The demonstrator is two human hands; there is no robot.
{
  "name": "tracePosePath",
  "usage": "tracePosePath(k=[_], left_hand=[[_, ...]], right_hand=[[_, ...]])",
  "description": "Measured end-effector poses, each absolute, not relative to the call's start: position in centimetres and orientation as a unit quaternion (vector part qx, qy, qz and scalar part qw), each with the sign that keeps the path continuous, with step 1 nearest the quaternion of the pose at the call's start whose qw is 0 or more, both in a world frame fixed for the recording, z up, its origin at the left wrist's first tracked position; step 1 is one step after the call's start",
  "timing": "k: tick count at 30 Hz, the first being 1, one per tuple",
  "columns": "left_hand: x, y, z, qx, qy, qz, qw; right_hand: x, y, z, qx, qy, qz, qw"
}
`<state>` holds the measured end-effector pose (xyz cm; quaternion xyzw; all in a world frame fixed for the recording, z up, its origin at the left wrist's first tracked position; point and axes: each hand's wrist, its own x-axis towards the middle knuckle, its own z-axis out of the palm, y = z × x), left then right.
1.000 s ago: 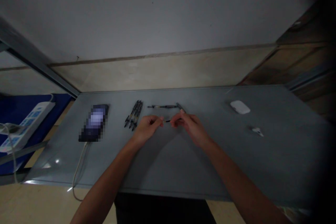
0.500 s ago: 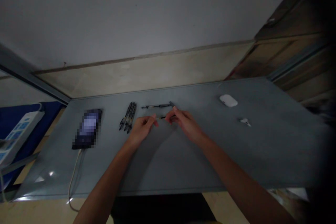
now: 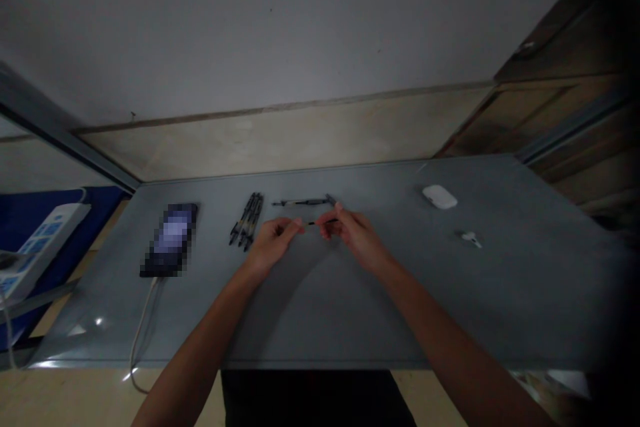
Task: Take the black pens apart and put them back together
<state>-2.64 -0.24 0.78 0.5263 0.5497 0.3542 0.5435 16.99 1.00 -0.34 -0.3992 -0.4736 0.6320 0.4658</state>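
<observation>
Item: slim black rod (image 3: 323, 221), held between the two hands over the middle of a grey table (image 3: 450, 300). Its long axis is running almost level from 9 to 3 o'clock, rising slightly toward 3. Its pale end is pointing to 9 and its dark end to 3.

Grip: the right hand (image 3: 354, 237) is holding the dark end in a narrow pinch. The left hand (image 3: 273, 245) is closing narrowly at the pale end, and whether it is touching the rod or just beside it cannot be told.

Progress: the rod is sitting in no barrel and is lying apart from the other items. A black pen (image 3: 300, 202) is lying level at 12 o'clock from the hands, with a short grey piece (image 3: 330, 199) angled at its 3 o'clock end. Contact between these two cannot be told.

Also present: a bundle of black pens (image 3: 246, 221) lying at 10 o'clock, a smartphone (image 3: 170, 240) with a white cable (image 3: 143, 327) at 9, a white earbud case (image 3: 439, 197) and a single white earbud (image 3: 469, 237) at 3, and a power strip (image 3: 43, 247) off the table at 9
</observation>
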Motion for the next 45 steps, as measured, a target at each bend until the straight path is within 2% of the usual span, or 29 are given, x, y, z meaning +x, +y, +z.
tracePosePath(k=[5, 12, 22, 28, 37, 45], left_hand=[[-2.77, -0.24, 0.77, 0.550, 0.557, 0.330, 0.528], [-2.78, -0.09, 0.50, 0.542, 0.550, 0.335, 0.540], [-2.54, -0.31, 0.47, 0.576, 0.563, 0.328, 0.493], [-2.20, -0.32, 0.11, 0.578, 0.541, 0.355, 0.496], [-2.30, -0.38, 0.39, 0.570, 0.564, 0.337, 0.494], [-1.97, -0.41, 0.16, 0.594, 0.541, 0.354, 0.479]], right_hand=[[17.35, 1.20, -0.24, -0.431, -0.509, 0.599, 0.443], [17.31, 1.22, -0.30, -0.425, -0.477, 0.640, 0.428], [16.99, 1.16, 0.22, -0.386, -0.485, 0.643, 0.451], [17.13, 1.30, -0.44, -0.418, -0.473, 0.636, 0.444], [17.40, 1.36, -0.38, -0.404, -0.469, 0.621, 0.481], [17.70, 1.19, -0.28, -0.409, -0.468, 0.633, 0.462]])
